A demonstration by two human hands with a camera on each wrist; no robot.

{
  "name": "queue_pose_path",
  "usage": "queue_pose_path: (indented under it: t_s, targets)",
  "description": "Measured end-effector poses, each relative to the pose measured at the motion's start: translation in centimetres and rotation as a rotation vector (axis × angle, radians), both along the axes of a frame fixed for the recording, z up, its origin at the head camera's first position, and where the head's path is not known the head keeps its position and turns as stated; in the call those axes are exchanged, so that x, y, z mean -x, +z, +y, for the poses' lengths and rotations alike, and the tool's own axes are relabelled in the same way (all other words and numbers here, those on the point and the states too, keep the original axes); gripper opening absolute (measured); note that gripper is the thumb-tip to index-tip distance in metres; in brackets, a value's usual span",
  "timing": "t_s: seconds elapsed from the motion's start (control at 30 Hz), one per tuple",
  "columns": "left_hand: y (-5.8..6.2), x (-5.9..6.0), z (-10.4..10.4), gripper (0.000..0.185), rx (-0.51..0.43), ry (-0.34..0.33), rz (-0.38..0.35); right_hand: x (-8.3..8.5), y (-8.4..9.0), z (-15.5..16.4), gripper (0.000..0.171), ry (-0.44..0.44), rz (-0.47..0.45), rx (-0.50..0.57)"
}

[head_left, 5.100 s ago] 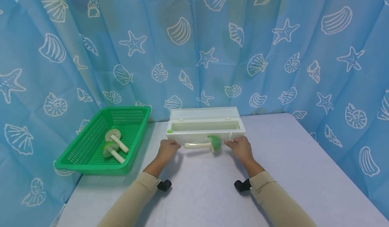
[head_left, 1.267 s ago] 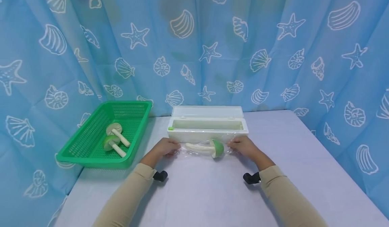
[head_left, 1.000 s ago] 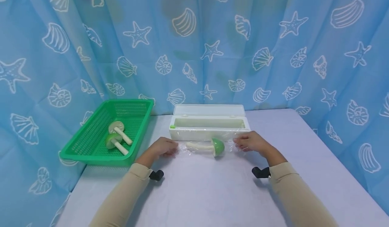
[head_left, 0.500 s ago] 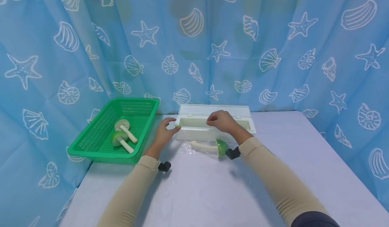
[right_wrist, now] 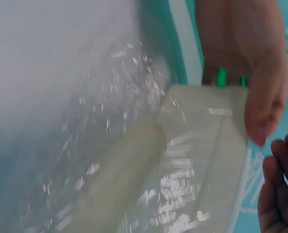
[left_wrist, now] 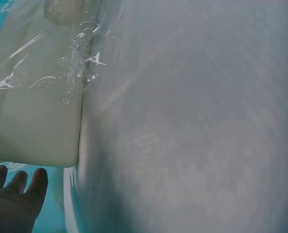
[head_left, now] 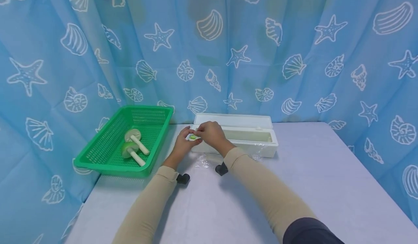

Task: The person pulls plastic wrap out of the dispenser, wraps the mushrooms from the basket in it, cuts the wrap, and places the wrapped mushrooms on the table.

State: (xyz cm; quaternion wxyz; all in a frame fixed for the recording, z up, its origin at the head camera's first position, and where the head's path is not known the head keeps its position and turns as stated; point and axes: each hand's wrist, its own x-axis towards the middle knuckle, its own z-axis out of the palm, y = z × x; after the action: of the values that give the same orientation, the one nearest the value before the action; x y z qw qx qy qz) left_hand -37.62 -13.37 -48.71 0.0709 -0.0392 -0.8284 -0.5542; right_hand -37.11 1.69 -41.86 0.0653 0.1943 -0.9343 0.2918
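Note:
A white wrap dispenser box (head_left: 243,148) stands open on the table, its lid (head_left: 233,120) tipped back. Both hands meet at its left end. My left hand (head_left: 185,139) grips that end of the box (right_wrist: 202,145). My right hand (head_left: 201,134) reaches across and pinches the small green slider (head_left: 195,137) on the front rim. Clear cling film (head_left: 204,161) hangs from the box (left_wrist: 37,121) onto the table. My right forearm hides what lies on the film. In the left wrist view my left fingers (left_wrist: 17,182) show beside the box.
A green mesh basket (head_left: 107,168) sits at the left with two toy mushrooms (head_left: 132,136) (head_left: 128,151) in it. The pale table (head_left: 294,186) stretches to the right and front. A blue seashell curtain (head_left: 294,37) closes off the back and sides.
Both hands let go of the film's corners in front of the box. The left went to the box's left end, and the right crossed over to the green slider.

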Motion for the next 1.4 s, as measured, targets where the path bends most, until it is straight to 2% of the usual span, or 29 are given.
queue_pose_path:
  t_s: [0.2, 0.37, 0.7, 0.97, 1.2, 1.4]
  targets:
    - [-0.5, 0.5, -0.1, 0.017, -0.026, -0.060, 0.091, -0.3, -0.5, -1.9, 0.023, -0.092, 0.004, -0.061]
    - [-0.7, 0.6, 0.3, 0.019, -0.025, -0.100, 0.118, -0.3, -1.0, -2.2, 0.027, -0.160, 0.021, -0.128]
    - [-0.5, 0.3, 0.3, 0.011, 0.057, -0.105, 0.076, -0.1, -1.1, -1.7, 0.035, -0.181, -0.009, -0.115]
    - [-0.4, 0.5, 0.3, 0.018, 0.045, -0.131, 0.051, 0.0, 0.3, -0.6, 0.031, -0.204, -0.121, -0.160]
    - [-0.2, 0.6, 0.0, 0.025, 0.057, -0.130, 0.049, 1.1, 0.6, 1.4, 0.029, -0.221, -0.235, -0.180]
    - [-0.3, 0.5, -0.7, 0.027, 0.086, -0.115, 0.051, 1.4, 1.1, 4.1, 0.028, -0.166, -0.310, -0.200]
